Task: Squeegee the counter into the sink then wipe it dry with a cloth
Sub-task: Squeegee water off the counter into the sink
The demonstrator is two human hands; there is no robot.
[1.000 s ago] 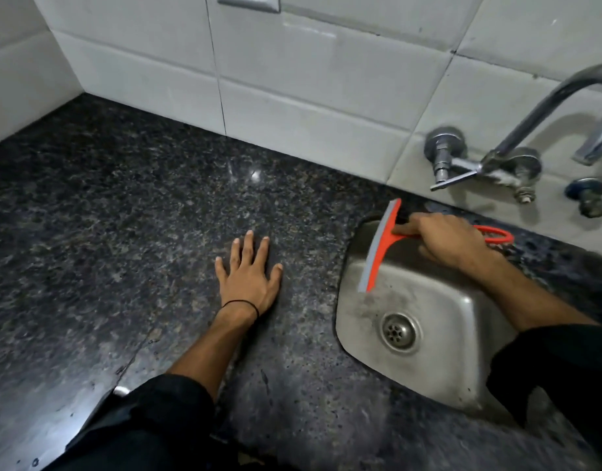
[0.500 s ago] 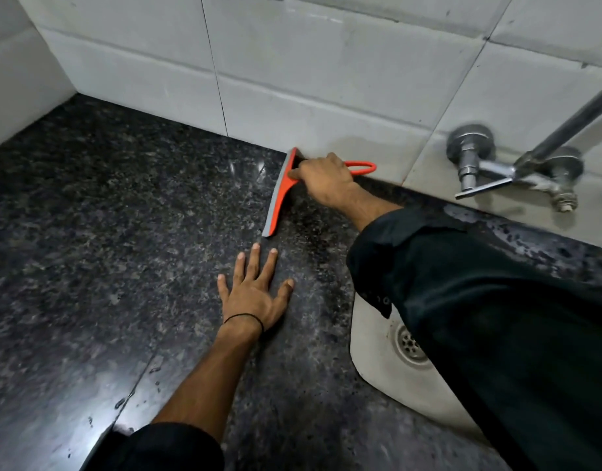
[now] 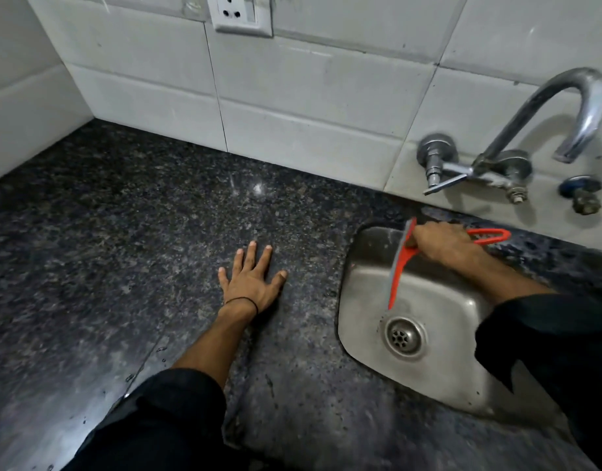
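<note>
Squeegee [image 3: 398,266] is gripped by its handle in the right hand [image 3: 442,241], blade held over the sink [image 3: 357,294], probably so water is shed there. The left hand [image 3: 252,280] is laid flat and empty on the surface [image 3: 122,249], fingers spread, likely for support.

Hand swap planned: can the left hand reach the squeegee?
Probably yes: the left hand lies flat and empty on the counter, nothing between it and the squeegee that the right hand holds over the sink.
</note>
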